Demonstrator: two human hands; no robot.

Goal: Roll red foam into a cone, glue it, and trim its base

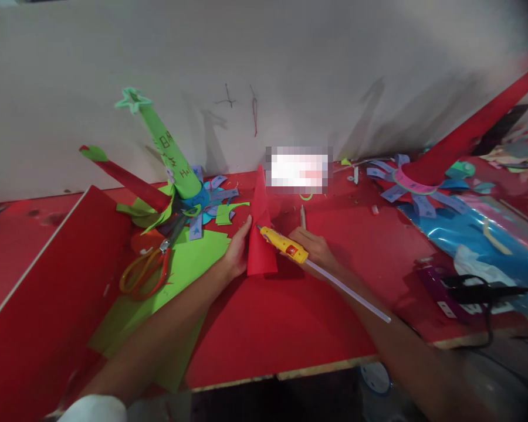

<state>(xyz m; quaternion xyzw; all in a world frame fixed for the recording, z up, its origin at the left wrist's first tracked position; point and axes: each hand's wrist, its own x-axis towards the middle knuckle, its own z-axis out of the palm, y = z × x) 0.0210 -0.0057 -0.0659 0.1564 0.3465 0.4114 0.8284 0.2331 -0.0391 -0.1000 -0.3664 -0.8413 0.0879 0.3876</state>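
Observation:
My left hand (237, 251) grips the left side of a rolled red paper cone (260, 258), thumb pointing up along it. The cone stands upright on the red tabletop, narrow end at the top. In my right hand (313, 246) is a yellow hot glue gun (286, 244), its nozzle at the cone's front surface. A long, pale glue stick (349, 291) sticks out from the gun's rear toward me. Some of the right fingers are hidden behind the gun. Just beyond that hand, a pen-like thing (303, 215) points up.
Orange-handled scissors (147, 272) lie on green paper sheets (176, 328) at left. Behind them stand a green paper tube (169, 149) and a leaning red tube (132, 184). At right are another red cone (462, 138), blue plastic packaging (440, 225) and a purple box (440, 290) with a black cable.

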